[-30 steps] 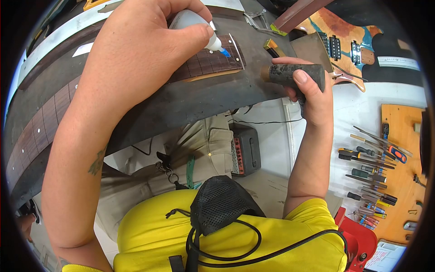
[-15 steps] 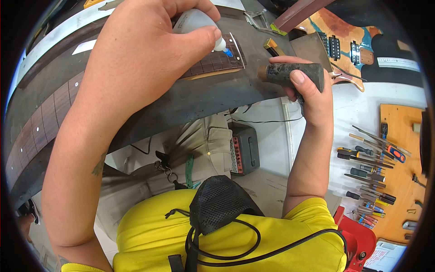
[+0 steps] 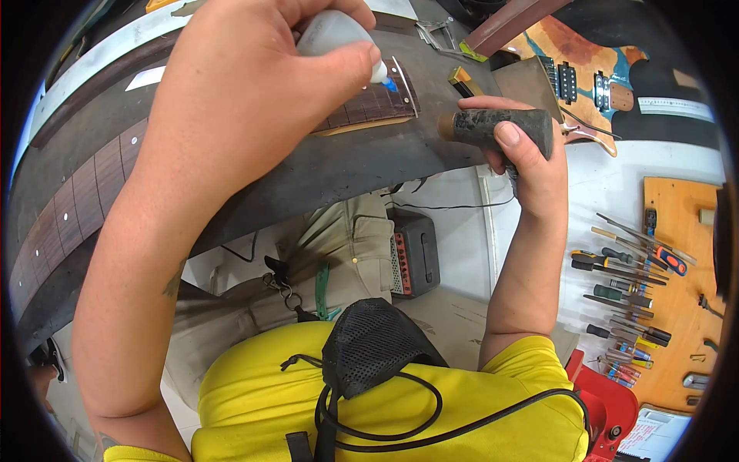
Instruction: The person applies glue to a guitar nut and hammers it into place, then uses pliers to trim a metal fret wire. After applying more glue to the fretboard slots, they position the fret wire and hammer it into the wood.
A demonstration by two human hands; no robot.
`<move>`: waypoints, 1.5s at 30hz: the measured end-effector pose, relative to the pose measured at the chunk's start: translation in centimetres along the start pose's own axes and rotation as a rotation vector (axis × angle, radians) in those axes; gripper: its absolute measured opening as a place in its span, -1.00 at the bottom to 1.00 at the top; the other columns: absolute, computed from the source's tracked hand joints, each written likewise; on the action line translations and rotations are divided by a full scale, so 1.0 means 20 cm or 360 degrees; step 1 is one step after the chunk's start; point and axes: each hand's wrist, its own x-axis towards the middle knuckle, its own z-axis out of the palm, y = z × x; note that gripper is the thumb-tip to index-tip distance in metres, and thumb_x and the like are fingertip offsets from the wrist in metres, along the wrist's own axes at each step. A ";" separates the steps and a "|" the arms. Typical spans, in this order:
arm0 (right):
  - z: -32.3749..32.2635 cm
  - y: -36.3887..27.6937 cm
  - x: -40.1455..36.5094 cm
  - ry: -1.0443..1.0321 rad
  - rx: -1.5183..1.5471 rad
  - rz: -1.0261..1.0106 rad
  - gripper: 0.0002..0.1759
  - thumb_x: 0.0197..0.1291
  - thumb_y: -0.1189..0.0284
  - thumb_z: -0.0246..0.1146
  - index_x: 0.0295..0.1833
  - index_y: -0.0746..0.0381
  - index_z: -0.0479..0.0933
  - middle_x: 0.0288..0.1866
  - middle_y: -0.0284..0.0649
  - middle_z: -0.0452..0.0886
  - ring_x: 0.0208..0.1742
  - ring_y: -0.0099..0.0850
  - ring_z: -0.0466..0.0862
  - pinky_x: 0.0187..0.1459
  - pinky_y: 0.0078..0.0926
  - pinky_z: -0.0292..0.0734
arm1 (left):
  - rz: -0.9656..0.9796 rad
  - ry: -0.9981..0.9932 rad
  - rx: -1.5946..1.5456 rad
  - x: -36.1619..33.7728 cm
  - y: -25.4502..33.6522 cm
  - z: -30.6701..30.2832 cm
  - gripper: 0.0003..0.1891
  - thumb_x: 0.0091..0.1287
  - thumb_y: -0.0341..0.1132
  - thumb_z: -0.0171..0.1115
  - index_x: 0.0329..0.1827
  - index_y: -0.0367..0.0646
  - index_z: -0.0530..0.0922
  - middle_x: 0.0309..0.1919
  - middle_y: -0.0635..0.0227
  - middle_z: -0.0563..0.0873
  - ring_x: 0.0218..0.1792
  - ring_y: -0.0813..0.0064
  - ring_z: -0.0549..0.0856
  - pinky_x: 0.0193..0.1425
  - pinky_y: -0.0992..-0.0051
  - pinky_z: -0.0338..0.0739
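Note:
My left hand [image 3: 269, 85] is wrapped round a translucent white bottle [image 3: 336, 35] with a blue tip [image 3: 391, 85]. The bottle is tilted, and its tip is over the end of a dark wooden fretboard [image 3: 362, 108], close to the pale strip [image 3: 406, 86] there; whether it touches cannot be made out. To the right of the fretboard, my right hand [image 3: 531, 158] is closed round a dark, worn cylindrical object [image 3: 500, 129] with a brown end pointing left.
A longer fretboard [image 3: 77, 196] curves along the left of the dark bench [image 3: 339, 169]. Beyond my right hand lie a small yellow-black block [image 3: 463, 80], a metal plate [image 3: 527, 83] and a guitar body [image 3: 573, 46]. Tools hang on a wooden board [image 3: 677, 308] at the right.
The bottle tip has shifted very slightly to the right along the fretboard, with my left hand. My right hand keeps its hold, almost unmoved.

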 end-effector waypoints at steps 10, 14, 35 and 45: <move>0.04 -0.11 0.07 -0.0081 -0.0194 0.0001 -0.50 0.37 0.05 0.51 0.07 0.31 0.84 -0.40 -0.47 0.63 -0.32 -0.65 0.54 -0.27 -0.59 0.40 | -0.0127 0.0366 -0.0807 0.06 -0.09 -0.04 -0.83 0.48 -0.47 0.37 0.03 -0.37 0.69 -0.36 0.41 0.75 -0.46 0.75 0.56 -0.38 0.66 0.41; 0.04 -0.12 0.11 -0.0123 -0.0254 0.0064 -0.49 0.35 0.03 0.53 0.04 0.30 0.84 -0.36 -0.43 0.67 -0.27 -0.62 0.58 -0.21 -0.55 0.47 | -0.0273 0.0351 -0.0863 0.06 -0.08 -0.07 -0.82 0.48 -0.45 0.37 0.04 -0.38 0.69 -0.39 0.45 0.71 -0.48 0.74 0.51 -0.39 0.65 0.35; 0.11 -0.17 0.11 -0.0075 -0.0640 0.0052 -0.38 0.30 -0.03 0.43 0.07 0.38 0.83 -0.31 -0.33 0.76 -0.27 -0.58 0.62 -0.18 -0.56 0.49 | -0.0103 0.0306 -0.1120 0.02 -0.29 -0.07 -0.79 0.48 -0.42 0.39 0.08 -0.35 0.71 -0.37 0.44 0.71 -0.45 0.73 0.52 -0.36 0.65 0.36; 0.12 -0.18 0.11 -0.0057 -0.0585 0.0123 -0.37 0.23 -0.02 0.44 0.04 0.37 0.83 -0.29 -0.31 0.79 -0.23 -0.56 0.66 -0.12 -0.54 0.53 | -0.0100 0.0270 -0.1108 0.02 -0.29 -0.07 -0.78 0.48 -0.41 0.39 0.08 -0.34 0.71 -0.36 0.44 0.71 -0.45 0.73 0.51 -0.35 0.65 0.36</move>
